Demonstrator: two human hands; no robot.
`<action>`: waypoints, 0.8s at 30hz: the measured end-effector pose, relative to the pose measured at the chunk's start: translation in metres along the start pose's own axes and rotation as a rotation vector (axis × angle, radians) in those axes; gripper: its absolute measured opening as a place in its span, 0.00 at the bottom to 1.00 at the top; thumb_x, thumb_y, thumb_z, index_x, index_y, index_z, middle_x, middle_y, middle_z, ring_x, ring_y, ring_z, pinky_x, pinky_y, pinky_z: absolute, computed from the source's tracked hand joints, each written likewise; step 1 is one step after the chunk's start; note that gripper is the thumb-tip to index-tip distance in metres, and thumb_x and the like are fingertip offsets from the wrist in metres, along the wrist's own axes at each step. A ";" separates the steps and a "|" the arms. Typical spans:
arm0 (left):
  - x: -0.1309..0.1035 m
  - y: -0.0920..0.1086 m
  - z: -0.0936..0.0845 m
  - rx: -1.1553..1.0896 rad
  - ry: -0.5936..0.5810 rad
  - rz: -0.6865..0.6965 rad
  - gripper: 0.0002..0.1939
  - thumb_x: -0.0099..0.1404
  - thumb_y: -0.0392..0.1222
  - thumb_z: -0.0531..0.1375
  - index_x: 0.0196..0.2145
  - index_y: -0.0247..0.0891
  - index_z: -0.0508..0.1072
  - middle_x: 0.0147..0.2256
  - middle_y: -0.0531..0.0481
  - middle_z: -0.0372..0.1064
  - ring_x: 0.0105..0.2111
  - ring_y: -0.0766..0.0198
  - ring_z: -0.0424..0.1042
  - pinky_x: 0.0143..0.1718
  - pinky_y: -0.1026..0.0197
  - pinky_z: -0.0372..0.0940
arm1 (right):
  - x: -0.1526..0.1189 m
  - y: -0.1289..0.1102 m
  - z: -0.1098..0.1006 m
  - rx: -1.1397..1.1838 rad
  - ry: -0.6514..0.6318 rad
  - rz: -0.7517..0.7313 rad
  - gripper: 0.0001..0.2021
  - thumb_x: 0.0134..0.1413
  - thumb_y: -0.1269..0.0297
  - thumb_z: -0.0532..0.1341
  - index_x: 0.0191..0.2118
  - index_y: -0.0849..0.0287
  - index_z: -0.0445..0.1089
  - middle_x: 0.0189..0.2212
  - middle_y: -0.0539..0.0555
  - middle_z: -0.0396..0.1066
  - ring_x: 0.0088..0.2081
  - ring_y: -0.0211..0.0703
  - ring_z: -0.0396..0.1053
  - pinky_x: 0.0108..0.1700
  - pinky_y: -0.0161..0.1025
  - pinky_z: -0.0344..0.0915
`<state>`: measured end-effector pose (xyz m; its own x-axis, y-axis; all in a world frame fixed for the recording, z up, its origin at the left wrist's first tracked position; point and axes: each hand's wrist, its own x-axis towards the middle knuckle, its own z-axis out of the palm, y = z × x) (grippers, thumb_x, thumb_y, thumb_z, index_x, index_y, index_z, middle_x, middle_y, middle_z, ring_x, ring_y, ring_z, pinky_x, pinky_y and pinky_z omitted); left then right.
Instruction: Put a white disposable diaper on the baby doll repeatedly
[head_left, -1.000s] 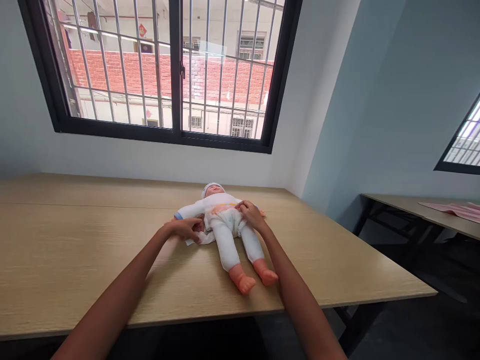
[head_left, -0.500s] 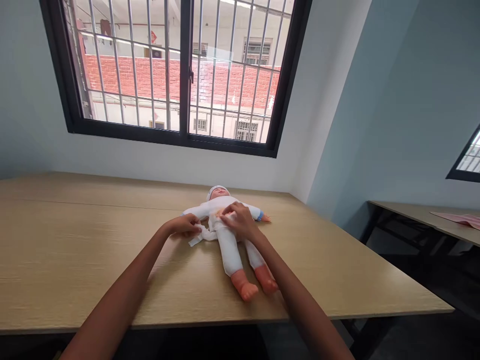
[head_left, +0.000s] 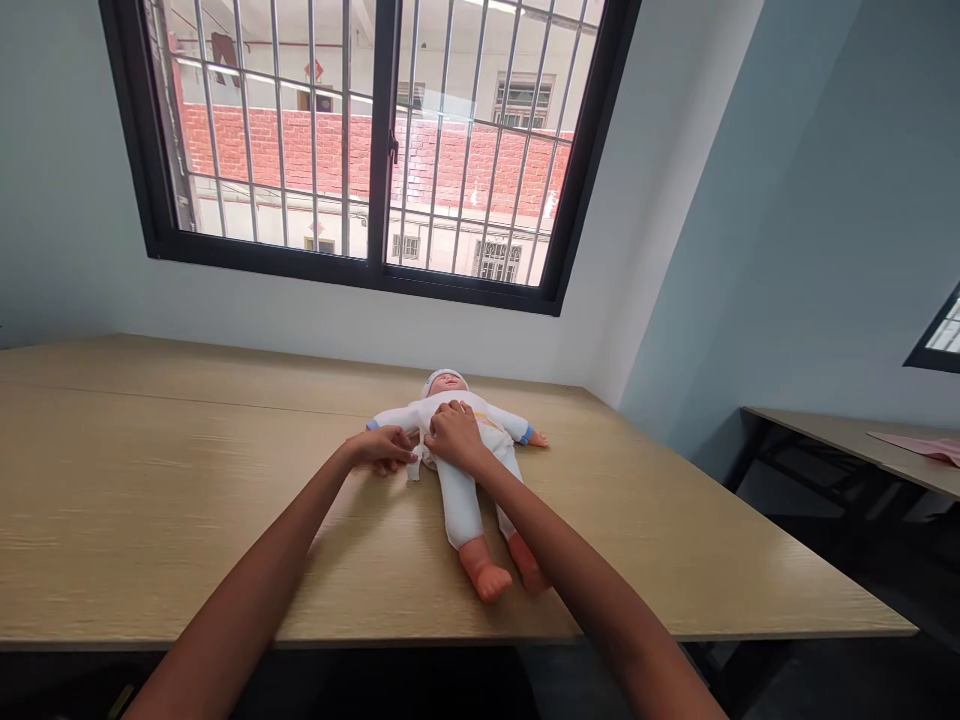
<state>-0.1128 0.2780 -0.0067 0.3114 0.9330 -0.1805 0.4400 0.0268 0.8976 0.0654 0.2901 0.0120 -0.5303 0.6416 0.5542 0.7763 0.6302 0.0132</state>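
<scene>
A baby doll (head_left: 459, 505) in white clothes and a white cap lies on its back on the wooden table, feet towards me. A white diaper (head_left: 495, 435) is around its hips. At the doll's hip on the left, my left hand (head_left: 384, 448) pinches the diaper's side flap, and a pale tab (head_left: 414, 468) hangs beside the fingertips. My right hand (head_left: 454, 437) lies over the doll's belly with fingers curled at the diaper's edge; what its fingertips hold is hidden.
The wooden table (head_left: 187, 500) reaches back to the wall under a barred window (head_left: 375, 270). A second table (head_left: 825, 440) with a pink cloth (head_left: 919, 447) stands at the right.
My right hand has moved left across the doll's belly, nearer my left hand. The diaper flap that lay stretched out on the left is now drawn in against the hip.
</scene>
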 end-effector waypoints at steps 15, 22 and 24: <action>-0.015 0.010 -0.017 -0.268 -0.024 0.087 0.17 0.43 0.41 0.66 0.33 0.38 0.69 0.29 0.54 0.68 0.25 0.69 0.65 0.24 0.67 0.60 | 0.006 -0.022 0.002 -0.194 -0.272 -0.017 0.11 0.53 0.72 0.57 0.38 0.63 0.76 0.41 0.61 0.73 0.50 0.53 0.62 0.60 0.52 0.48; -0.011 0.018 -0.003 -0.399 -0.004 0.176 0.19 0.47 0.45 0.69 0.35 0.37 0.69 0.26 0.55 0.68 0.24 0.71 0.65 0.29 0.64 0.61 | -0.008 -0.017 -0.002 -0.118 -0.229 -0.111 0.12 0.53 0.65 0.59 0.43 0.62 0.73 0.44 0.60 0.71 0.51 0.54 0.61 0.63 0.57 0.41; -0.010 0.022 0.002 -0.421 0.012 0.253 0.21 0.47 0.47 0.70 0.36 0.37 0.69 0.30 0.53 0.70 0.26 0.70 0.67 0.31 0.64 0.61 | -0.009 -0.009 -0.005 -0.014 -0.143 -0.050 0.16 0.52 0.61 0.61 0.46 0.63 0.70 0.46 0.61 0.68 0.51 0.54 0.61 0.62 0.57 0.46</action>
<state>-0.1050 0.2682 0.0141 0.3535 0.9331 0.0663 -0.0281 -0.0603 0.9978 0.0651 0.2763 0.0109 -0.6109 0.6658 0.4283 0.7518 0.6574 0.0503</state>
